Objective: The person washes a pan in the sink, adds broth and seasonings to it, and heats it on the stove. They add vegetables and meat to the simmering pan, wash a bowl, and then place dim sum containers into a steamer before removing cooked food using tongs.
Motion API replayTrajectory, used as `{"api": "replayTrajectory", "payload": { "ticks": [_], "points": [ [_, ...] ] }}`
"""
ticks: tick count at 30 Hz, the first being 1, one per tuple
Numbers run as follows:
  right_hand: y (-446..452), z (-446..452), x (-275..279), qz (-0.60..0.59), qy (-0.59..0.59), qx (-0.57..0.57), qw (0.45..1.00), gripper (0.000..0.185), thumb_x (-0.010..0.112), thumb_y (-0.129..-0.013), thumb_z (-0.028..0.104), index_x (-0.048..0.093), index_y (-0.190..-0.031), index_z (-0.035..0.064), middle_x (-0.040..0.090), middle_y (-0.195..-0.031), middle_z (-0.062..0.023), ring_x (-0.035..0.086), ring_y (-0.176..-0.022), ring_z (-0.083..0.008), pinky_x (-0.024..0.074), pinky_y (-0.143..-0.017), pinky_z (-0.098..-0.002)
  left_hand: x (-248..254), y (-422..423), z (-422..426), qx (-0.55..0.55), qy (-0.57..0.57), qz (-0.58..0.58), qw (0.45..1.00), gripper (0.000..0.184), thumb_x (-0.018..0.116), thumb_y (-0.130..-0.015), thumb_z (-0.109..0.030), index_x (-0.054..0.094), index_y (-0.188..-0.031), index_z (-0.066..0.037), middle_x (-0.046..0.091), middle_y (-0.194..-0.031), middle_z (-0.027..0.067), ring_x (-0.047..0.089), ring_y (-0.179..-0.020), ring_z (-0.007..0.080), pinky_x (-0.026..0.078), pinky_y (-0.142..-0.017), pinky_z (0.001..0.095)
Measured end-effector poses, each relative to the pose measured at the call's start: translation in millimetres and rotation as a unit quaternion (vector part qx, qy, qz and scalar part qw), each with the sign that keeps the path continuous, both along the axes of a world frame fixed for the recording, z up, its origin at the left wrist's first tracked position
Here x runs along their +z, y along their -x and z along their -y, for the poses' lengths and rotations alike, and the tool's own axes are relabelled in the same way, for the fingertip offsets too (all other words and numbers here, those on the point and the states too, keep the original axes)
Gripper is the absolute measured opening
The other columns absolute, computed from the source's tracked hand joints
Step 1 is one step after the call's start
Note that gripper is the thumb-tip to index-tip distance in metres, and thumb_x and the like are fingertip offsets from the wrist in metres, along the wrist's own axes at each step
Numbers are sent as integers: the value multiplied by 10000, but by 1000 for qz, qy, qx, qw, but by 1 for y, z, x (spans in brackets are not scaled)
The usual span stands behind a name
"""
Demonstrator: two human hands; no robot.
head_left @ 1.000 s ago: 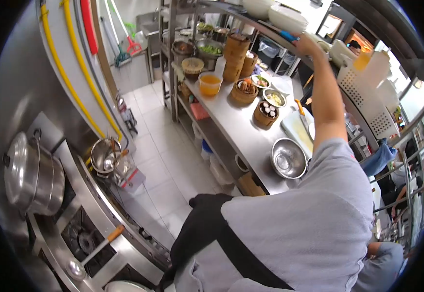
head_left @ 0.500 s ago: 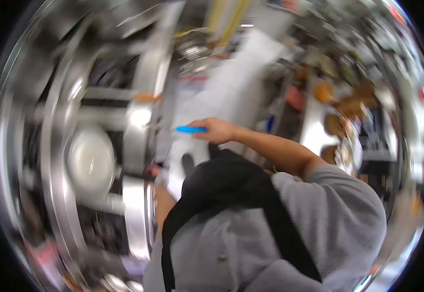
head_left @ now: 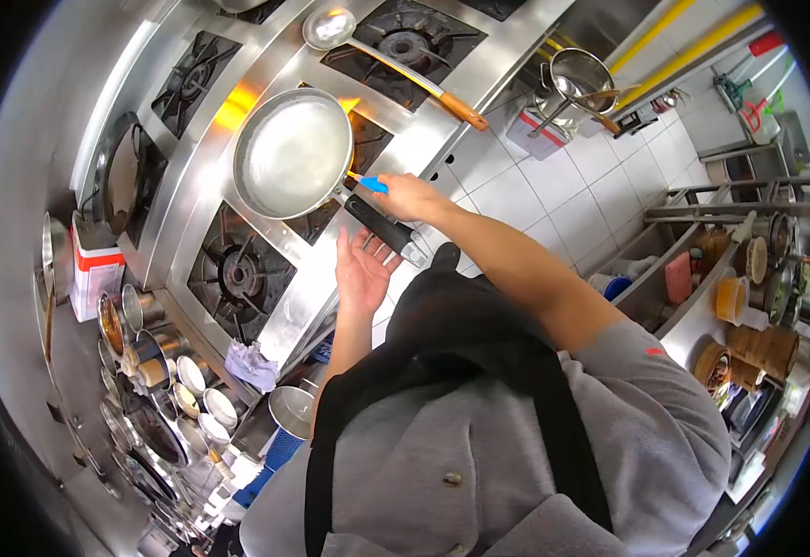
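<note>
A round frying pan [head_left: 293,153] rests over a stove burner, and orange flame shows around its edge. Its black handle [head_left: 375,219] points toward my body. My right hand [head_left: 405,199] is closed around a blue lighter [head_left: 373,184], whose tip is at the pan's rim with a flame beside it. Palm up, my left hand [head_left: 365,271] is empty beside the pan handle, its fingers apart and slightly curled.
A ladle [head_left: 329,29] with a wooden handle lies across the stove. Another burner [head_left: 241,271] sits left of my left hand. Bowls and containers [head_left: 190,375] crowd the lower left. A steel pot [head_left: 580,76] stands beyond the stove. At right is a counter with bamboo steamers [head_left: 764,351].
The view has turned from the counter to the stove. My right hand has moved from the overhead shelf to the pan with the blue lighter. My left hand has come into view; flames now show.
</note>
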State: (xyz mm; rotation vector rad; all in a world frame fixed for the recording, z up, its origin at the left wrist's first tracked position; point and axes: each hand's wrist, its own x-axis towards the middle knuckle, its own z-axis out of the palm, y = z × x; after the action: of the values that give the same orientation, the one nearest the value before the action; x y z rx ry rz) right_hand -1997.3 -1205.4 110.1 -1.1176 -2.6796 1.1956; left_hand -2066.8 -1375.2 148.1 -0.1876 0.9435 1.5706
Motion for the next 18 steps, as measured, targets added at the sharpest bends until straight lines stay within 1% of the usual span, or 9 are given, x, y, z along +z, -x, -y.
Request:
{"api": "replayTrajectory", "payload": {
  "ticks": [3, 4, 5, 6, 9, 12, 14, 16, 18],
  "points": [
    [-16, 11, 8, -22, 117, -14, 993, 363, 590, -908, 339, 636, -1162, 83, 728, -948, -138, 721, -805, -313, 570, -747, -387, 21, -11, -12, -5, 52, -70, 996, 469, 478, -964, -514, 486, -1169, -92, 556, -1193, 120, 570, -1078, 279, 420, -957, 493],
    [-31, 17, 13, -67, 205, -19, 976, 385, 629, -886, 361, 645, -1172, 103, 738, -910, -106, 728, -713, -263, 575, -700, -359, 22, -24, -20, -10, 76, -110, 991, 417, 484, -968, -492, 511, -1104, -98, 580, -1127, 98, 576, -1048, 272, 424, -945, 488],
    [-43, 26, -5, -167, 349, -48, 921, 367, 629, -869, 352, 654, -1163, 135, 728, -967, -124, 721, -811, -296, 565, -748, -396, 3, -23, -23, -16, 80, -148, 986, 404, 486, -972, -467, 525, -1065, -76, 587, -1024, 85, 568, -982, 238, 434, -902, 439],
    [-62, 30, -23, -96, 72, -40, 992, 365, 632, -850, 338, 651, -1170, 164, 708, -1017, -158, 688, -922, -340, 537, -816, -447, -20, -15, -26, -36, 77, -182, 980, 394, 488, -975, -443, 540, -1025, -55, 593, -921, 73, 560, -917, 204, 444, -858, 390],
    [-161, 28, -4, -76, 46, -83, 993, 333, 606, -871, 299, 644, -1166, 149, 679, -1048, -183, 629, -977, -390, 478, -862, -517, -27, -18, -42, -15, 29, -175, 984, 276, 463, -965, -279, 491, -787, -71, 472, -702, 29, 479, -635, 186, 470, -682, 356],
    [-300, 35, 33, -113, -76, -290, 947, 397, 637, -871, 291, 620, -1242, 150, 691, -1027, -181, 652, -922, -382, 500, -831, -481, -37, -23, -41, -24, -74, -211, 974, 381, 474, -994, -423, 496, -864, -65, 523, -828, 65, 524, -775, 182, 484, -732, 351],
    [-382, 57, 150, -102, -64, -484, 867, 431, 659, -892, 222, 584, -1287, 66, 685, -1093, -159, 679, -918, -247, 528, -825, -368, -34, -16, -41, -46, -40, -257, 965, 446, 442, -1007, -485, 495, -919, -51, 543, -923, 84, 525, -854, 178, 479, -763, 346],
    [-456, 109, 259, -39, -306, -552, 774, 399, 682, -858, 102, 615, -1248, 53, 689, -1142, -104, 673, -954, -225, 528, -846, -338, 18, -50, -47, 71, 153, -270, 948, 482, 386, -1037, -457, 507, -831, -38, 539, -809, 76, 524, -721, 183, 472, -653, 319],
    [-512, 166, 345, 106, -457, -635, 614, 326, 680, -849, 102, 678, -1175, 117, 706, -1100, -91, 676, -925, -204, 527, -840, -315, 33, -29, -32, -98, 302, -360, 877, 516, 402, -1048, -410, 493, -691, -47, 499, -644, 61, 470, -555, 175, 403, -496, 303]
  ]
}}
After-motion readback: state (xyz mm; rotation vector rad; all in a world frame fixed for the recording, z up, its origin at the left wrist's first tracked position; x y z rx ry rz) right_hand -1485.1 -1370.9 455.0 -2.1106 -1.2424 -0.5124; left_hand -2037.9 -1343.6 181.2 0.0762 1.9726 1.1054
